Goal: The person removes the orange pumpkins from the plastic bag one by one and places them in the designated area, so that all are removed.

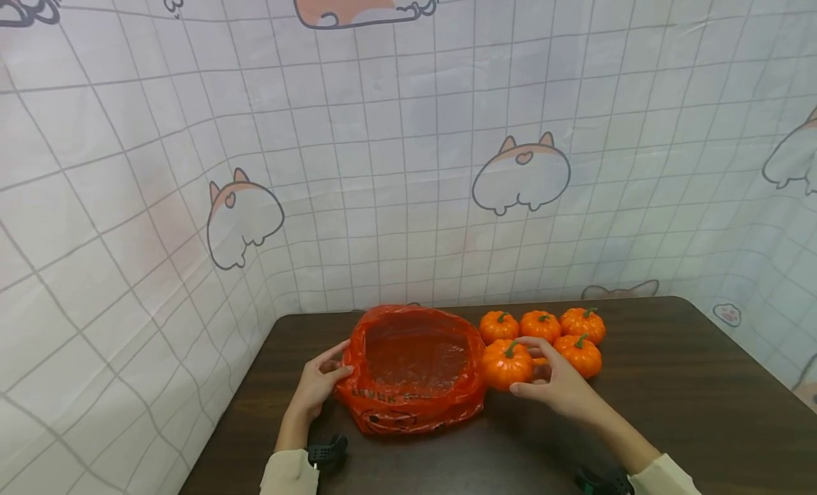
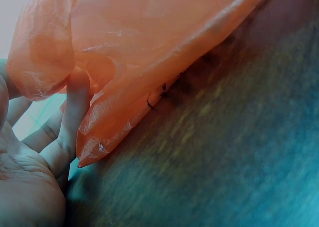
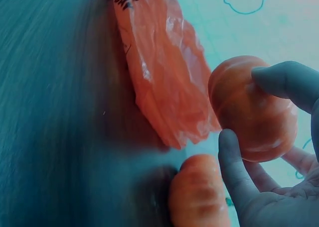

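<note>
A red plastic bag (image 1: 408, 413) with dark print stands on the table, its wide mouth facing up. At its left side, my left hand (image 1: 315, 385) holds the rim between thumb and fingers. The left wrist view shows a finger of the left hand (image 2: 70, 122) against a fold of the bag (image 2: 144, 43). My right hand (image 1: 564, 390) grips a small orange pumpkin (image 1: 506, 367) with a green stem, just right of the bag. In the right wrist view, thumb and fingers clasp the pumpkin (image 3: 251, 110), raised off the table.
Behind the right hand sit several more small pumpkins (image 1: 540, 326), grouped at the back of the dark wooden table (image 1: 664, 381). A white grid-patterned cloth (image 1: 396, 162) with cartoon dogs hangs behind and beside the table.
</note>
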Action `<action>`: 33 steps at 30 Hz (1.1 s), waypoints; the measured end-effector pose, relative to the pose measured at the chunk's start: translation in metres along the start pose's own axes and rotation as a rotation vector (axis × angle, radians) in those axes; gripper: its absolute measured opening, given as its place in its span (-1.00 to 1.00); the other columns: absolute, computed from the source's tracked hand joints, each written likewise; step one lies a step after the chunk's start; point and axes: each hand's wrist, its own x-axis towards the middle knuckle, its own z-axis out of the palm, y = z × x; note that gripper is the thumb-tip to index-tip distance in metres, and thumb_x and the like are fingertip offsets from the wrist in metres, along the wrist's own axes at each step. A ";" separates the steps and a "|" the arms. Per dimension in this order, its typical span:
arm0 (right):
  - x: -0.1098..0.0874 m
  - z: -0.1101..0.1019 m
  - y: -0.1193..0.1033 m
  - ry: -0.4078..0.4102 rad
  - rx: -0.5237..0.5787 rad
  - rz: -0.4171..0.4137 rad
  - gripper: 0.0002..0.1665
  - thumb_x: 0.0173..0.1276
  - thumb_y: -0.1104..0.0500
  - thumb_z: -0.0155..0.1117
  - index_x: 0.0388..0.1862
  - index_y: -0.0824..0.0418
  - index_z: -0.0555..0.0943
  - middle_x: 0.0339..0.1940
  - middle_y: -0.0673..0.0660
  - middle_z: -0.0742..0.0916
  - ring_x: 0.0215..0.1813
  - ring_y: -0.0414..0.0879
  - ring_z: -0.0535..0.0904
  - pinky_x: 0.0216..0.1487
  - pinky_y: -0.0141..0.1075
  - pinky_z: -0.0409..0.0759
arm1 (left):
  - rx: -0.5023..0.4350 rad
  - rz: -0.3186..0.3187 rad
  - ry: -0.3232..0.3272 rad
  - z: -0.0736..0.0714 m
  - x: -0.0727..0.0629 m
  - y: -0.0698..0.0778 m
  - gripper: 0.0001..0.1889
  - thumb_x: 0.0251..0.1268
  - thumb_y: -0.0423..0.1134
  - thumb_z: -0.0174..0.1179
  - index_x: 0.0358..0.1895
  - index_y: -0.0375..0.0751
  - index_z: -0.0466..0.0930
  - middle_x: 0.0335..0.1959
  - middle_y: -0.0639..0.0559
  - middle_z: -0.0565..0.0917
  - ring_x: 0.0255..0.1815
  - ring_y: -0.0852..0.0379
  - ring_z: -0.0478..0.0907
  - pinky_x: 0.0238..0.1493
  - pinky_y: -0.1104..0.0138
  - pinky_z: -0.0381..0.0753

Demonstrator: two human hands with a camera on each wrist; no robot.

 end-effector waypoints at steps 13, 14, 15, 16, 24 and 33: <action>-0.010 -0.013 0.017 0.010 -0.029 -0.014 -0.06 0.27 0.16 0.52 0.52 0.20 0.22 0.44 0.55 0.33 0.03 0.07 0.61 -0.10 -0.26 0.67 | 0.013 0.002 0.006 0.001 0.000 0.000 -0.43 0.33 -0.35 0.34 0.41 0.02 0.55 -0.15 -0.12 0.68 -0.19 0.09 0.59 -0.22 0.30 0.65; -0.011 -0.014 0.018 0.008 -0.034 -0.020 -0.05 0.27 0.16 0.52 0.53 0.21 0.22 0.43 0.55 0.34 0.04 0.07 0.61 -0.09 -0.26 0.67 | 0.016 0.003 0.006 0.001 -0.001 0.000 -0.43 0.33 -0.35 0.34 0.41 0.02 0.55 -0.15 -0.11 0.67 -0.19 0.09 0.59 -0.22 0.30 0.64; -0.012 -0.015 0.018 0.010 -0.038 -0.019 -0.05 0.27 0.15 0.52 0.53 0.20 0.22 0.43 0.55 0.35 0.04 0.07 0.62 -0.10 -0.26 0.67 | 0.015 0.004 0.004 0.001 0.000 0.000 -0.43 0.33 -0.35 0.34 0.41 0.03 0.54 -0.16 -0.11 0.67 -0.19 0.09 0.59 -0.22 0.30 0.64; -0.012 -0.016 0.019 0.010 -0.043 -0.019 -0.05 0.27 0.15 0.52 0.53 0.19 0.23 0.42 0.54 0.36 0.03 0.07 0.62 -0.10 -0.26 0.67 | 0.013 0.005 0.001 0.001 0.000 0.000 -0.43 0.33 -0.35 0.34 0.41 0.03 0.55 -0.16 -0.11 0.67 -0.20 0.09 0.59 -0.22 0.30 0.63; -0.019 -0.026 0.026 -0.002 -0.053 -0.014 -0.07 0.28 0.17 0.50 0.52 0.22 0.22 0.35 0.50 0.42 0.02 0.05 0.62 -0.11 -0.26 0.68 | -0.005 0.002 -0.006 0.002 0.001 0.000 -0.43 0.32 -0.37 0.34 0.40 0.05 0.56 -0.18 -0.11 0.67 -0.21 0.08 0.59 -0.22 0.30 0.64; -0.027 -0.035 0.031 -0.028 -0.073 -0.028 -0.10 0.28 0.21 0.48 0.48 0.28 0.22 0.27 0.50 0.48 -0.03 -0.01 0.62 -0.15 -0.27 0.66 | 0.006 0.000 0.009 0.001 0.000 0.001 -0.43 0.34 -0.37 0.33 0.41 0.03 0.55 -0.16 -0.12 0.66 -0.21 0.08 0.60 -0.24 0.29 0.64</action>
